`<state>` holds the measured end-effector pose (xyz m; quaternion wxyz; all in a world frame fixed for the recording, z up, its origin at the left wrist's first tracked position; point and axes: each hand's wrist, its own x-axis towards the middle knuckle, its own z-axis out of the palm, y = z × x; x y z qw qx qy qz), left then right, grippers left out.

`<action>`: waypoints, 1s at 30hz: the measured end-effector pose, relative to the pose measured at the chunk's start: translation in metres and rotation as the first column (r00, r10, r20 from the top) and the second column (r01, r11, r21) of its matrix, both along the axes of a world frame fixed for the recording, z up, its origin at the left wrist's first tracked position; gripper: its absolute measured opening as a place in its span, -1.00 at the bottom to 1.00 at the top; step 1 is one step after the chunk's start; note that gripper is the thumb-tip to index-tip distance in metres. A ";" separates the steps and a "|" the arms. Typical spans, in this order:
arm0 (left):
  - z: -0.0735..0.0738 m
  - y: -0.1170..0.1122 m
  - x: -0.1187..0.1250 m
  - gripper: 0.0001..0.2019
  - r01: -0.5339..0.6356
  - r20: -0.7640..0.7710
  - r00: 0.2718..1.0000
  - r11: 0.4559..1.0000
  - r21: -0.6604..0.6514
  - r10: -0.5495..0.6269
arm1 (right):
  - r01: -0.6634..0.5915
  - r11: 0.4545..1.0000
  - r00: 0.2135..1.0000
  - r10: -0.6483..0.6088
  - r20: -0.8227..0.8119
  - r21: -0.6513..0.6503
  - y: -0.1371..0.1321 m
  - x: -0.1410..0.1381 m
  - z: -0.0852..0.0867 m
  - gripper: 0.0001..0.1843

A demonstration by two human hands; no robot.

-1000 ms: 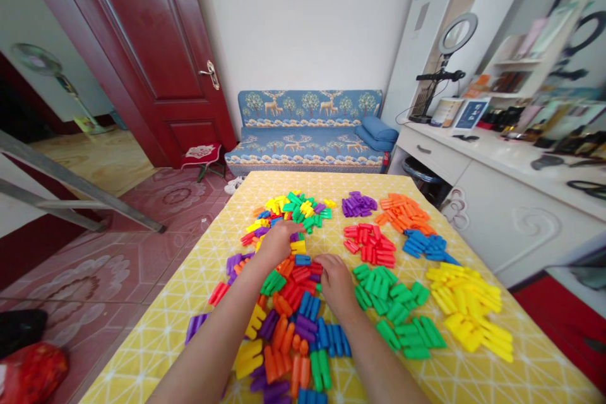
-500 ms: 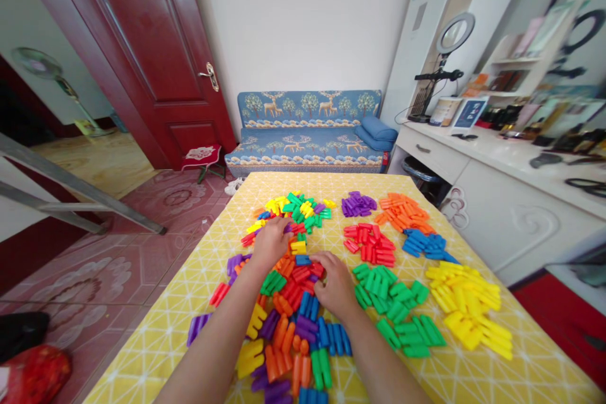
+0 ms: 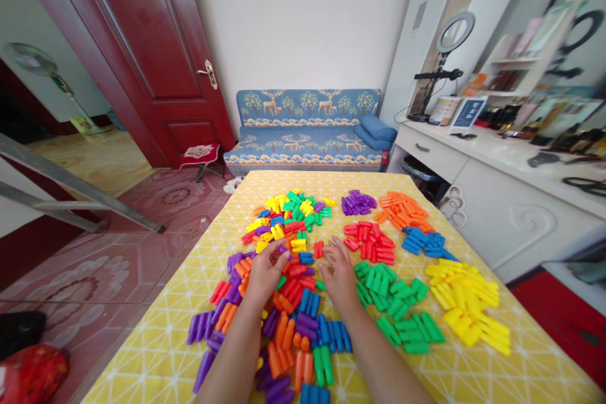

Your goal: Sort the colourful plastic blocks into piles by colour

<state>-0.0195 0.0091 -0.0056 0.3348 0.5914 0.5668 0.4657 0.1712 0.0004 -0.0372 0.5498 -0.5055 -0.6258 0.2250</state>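
The small plastic pieces lie on the table (image 3: 156,341), which is covered with a yellow patterned cloth. A mixed heap (image 3: 296,284) of many colours is beneath and between the two hands. To the right of it there are separate groups: a red group (image 3: 372,243), a green group (image 3: 386,287) and a yellow group (image 3: 466,303) among others. The right hand (image 3: 338,274) has its fingers spread wide and seems to hold nothing; a small red piece (image 3: 319,249) lies just beside its fingertips. The left hand (image 3: 266,271) is half curled above the heap, with a narrow gap between thumb and forefinger; I cannot tell if it grips something.

Each piece looks light, stiff and smooth, so I think it will not bend or break easily, but it may slide on its neighbours. The best hold is probably across the two long sides, with thumb and forefinger, pressing gently
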 end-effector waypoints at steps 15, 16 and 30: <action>0.009 -0.006 0.002 -0.69 0.003 -0.142 0.990 0.999 0.034 0.001 | -0.246 0.960 0.877 0.279 0.392 -0.132 -0.007 -0.002 0.013 -0.60; 0.008 -0.006 0.002 -0.70 0.004 -0.145 0.989 0.999 0.040 0.002 | -0.253 0.957 0.880 0.288 0.377 -0.139 -0.008 -0.002 0.013 -0.60; 0.020 -0.013 0.007 -0.69 0.105 -0.021 0.994 0.989 0.100 -0.104 | -0.233 0.967 0.972 0.234 -0.007 -0.102 -0.006 0.000 0.012 -0.71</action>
